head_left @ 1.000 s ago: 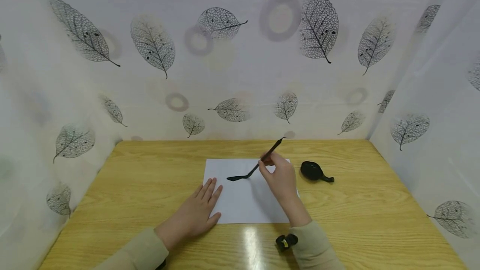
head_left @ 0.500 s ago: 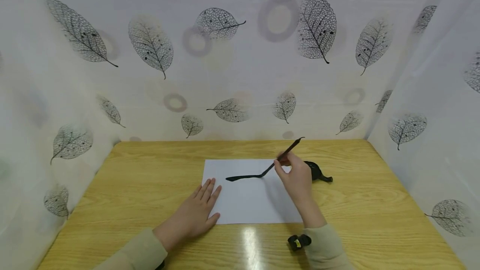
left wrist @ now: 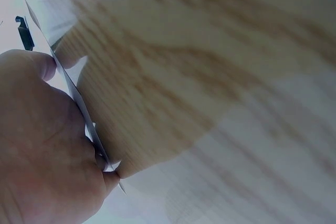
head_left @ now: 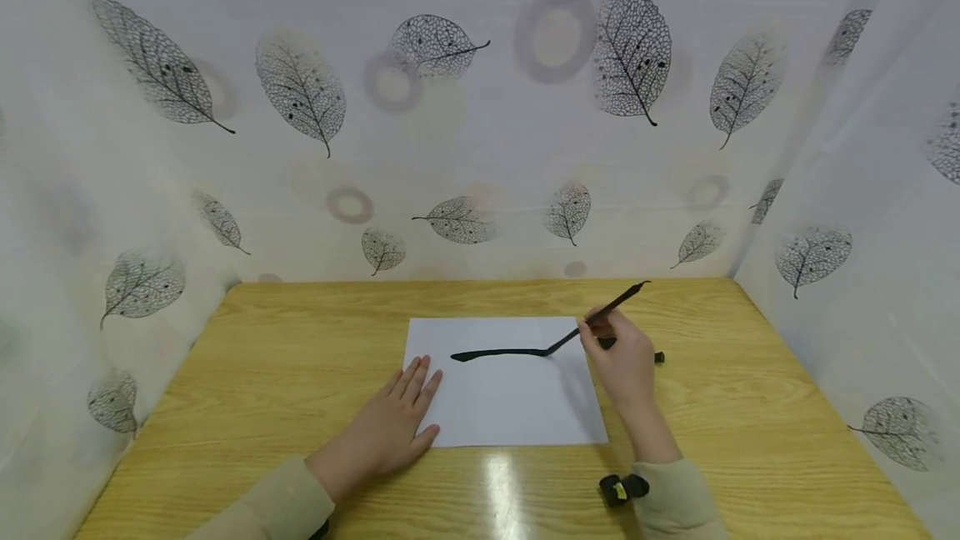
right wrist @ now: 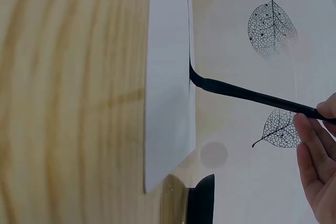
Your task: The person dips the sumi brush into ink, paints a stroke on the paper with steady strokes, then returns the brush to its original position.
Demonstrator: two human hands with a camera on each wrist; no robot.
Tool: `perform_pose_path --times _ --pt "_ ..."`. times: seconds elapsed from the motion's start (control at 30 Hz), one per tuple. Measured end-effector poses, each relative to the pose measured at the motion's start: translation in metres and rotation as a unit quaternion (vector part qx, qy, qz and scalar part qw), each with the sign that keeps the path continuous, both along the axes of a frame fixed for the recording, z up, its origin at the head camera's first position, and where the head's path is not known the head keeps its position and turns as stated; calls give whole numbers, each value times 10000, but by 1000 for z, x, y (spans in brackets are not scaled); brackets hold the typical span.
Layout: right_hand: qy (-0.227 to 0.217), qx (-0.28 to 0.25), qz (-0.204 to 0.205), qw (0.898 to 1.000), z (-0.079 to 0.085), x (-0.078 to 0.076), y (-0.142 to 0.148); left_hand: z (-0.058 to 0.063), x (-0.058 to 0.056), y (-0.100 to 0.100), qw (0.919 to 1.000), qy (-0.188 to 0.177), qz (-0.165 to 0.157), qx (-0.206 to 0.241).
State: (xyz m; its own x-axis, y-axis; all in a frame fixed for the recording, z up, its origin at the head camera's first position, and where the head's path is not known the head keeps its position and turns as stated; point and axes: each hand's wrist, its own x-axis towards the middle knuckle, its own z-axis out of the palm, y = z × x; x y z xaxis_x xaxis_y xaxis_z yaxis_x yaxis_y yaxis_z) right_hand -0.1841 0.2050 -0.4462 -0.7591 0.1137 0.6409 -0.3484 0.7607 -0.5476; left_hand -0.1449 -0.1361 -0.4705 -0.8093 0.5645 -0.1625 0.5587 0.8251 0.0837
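My right hand (head_left: 628, 365) pinches the dark handle of a calligraphy brush (head_left: 618, 300), which slants up to the right. Its bent black bristles (right wrist: 202, 81) touch the sheet of white paper (head_left: 510, 407) at the right end of a long, level black ink stroke (head_left: 498, 352). My left hand (head_left: 390, 427) lies flat with fingers extended over the paper's left edge; the left wrist view shows this hand (left wrist: 42, 135) from close behind. A black ink dish (right wrist: 201, 200) with a short handle sits right of the paper, mostly hidden behind my right hand in the head view.
The paper lies on a wood-grain table (head_left: 300, 340). Pale curtains (head_left: 480, 148) with leaf prints enclose its back and sides. A black wrist device (head_left: 624, 490) hangs at my right cuff, above the table's front part.
My right hand has drawn the brush to the right, lengthening the ink stroke behind it. The hand now covers most of the ink dish. My left hand has stayed in place.
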Motion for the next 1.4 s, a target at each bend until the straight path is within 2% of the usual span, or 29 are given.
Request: perform_pose_path --times 0.23,0.47,0.63,0.77,0.93,1.23,1.4 --pt "-114 -47 -36 9999 -1 3 6 1 -1 0 10000 -18 -12 45" --pt "-778 -326 -239 9961 0 5 8 2 0 0 10000 -57 3 -28" --pt "-1171 -429 -304 9917 3 5 8 -3 -1 -2 9999 -32 -75 108" --pt "-1378 -445 -308 9890 6 5 5 -12 -3 -5 9995 108 -191 223" --pt "-1467 -383 -337 9879 9 6 3 -17 -4 -7 9993 205 -233 219" --pt "-1408 -410 -378 9885 6 4 4 0 1 -2 9998 15 -104 168" --pt "-1324 -304 -377 9900 6 3 5 -7 -2 -2 9997 158 -151 61"
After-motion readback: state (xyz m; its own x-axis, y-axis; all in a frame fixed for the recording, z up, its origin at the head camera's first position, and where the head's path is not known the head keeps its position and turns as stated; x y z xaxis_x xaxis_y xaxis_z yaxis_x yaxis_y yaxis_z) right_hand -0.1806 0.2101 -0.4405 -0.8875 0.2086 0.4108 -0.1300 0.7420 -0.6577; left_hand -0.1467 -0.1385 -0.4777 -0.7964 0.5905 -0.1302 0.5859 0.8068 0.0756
